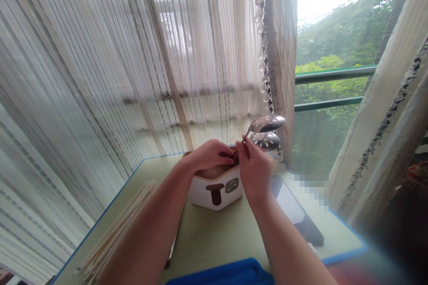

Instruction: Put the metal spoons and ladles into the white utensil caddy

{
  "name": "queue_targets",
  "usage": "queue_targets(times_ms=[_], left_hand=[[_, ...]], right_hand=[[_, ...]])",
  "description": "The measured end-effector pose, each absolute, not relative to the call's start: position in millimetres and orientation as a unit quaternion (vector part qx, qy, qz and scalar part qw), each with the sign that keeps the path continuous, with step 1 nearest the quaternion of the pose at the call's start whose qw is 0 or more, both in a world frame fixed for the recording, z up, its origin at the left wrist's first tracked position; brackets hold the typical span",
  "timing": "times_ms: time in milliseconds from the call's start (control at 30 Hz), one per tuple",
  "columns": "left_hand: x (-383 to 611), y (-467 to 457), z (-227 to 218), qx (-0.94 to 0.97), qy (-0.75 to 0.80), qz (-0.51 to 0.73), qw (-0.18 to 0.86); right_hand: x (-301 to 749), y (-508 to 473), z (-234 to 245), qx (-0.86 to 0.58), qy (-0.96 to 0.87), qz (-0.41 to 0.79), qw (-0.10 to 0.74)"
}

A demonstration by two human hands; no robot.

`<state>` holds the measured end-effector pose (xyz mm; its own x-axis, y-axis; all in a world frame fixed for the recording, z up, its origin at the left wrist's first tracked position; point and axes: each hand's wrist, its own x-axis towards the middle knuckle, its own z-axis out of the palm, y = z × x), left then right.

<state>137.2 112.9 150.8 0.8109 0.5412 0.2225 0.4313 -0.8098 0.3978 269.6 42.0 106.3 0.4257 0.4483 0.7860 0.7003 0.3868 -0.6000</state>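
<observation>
My right hand (256,164) is closed around the thin handles of two shiny metal spoons, their bowls pointing up and to the right. The lower slotted spoon (265,141) shows holes in its bowl; the upper spoon (272,122) is bright with reflections. Below my hands stands a white box (202,191) with a brown inside and a T-shaped cut-out in front. My left hand (214,153) reaches over its rim from the left. Its fingers are bent together at the box's back right corner, near the right hand; what they grip is mostly hidden.
Long thin wooden sticks (115,231) lie on the left of the pale table (214,236), partly behind my left forearm. A dark tablet (297,211) lies at the right. A blue plastic object (224,274) is at the front edge. Striped curtains (100,62) hang behind.
</observation>
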Motion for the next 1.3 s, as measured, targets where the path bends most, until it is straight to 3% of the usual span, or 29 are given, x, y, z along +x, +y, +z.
queue_targets(times_ms=[267,533,667,800,1000,1300], left_hand=[[139,112,151,0.945,0.255,0.149,0.141],[145,106,146,0.941,0.273,0.168,0.112],[149,104,144,0.937,0.292,0.163,0.105],[152,104,141,0.929,0.311,0.161,0.119],[153,99,141,0.91,0.333,0.174,0.174],[155,97,142,0.909,0.298,0.188,0.224]], right_hand=[[264,42,102,-0.546,-0.518,-0.163,0.637],[269,29,102,-0.472,-0.481,-0.26,0.691],[284,26,102,-0.426,-0.409,-0.281,0.757],[294,43,102,-0.437,-0.311,-0.24,0.809],[297,60,101,-0.414,-0.358,-0.135,0.826],[293,49,106,-0.395,-0.362,-0.076,0.841]])
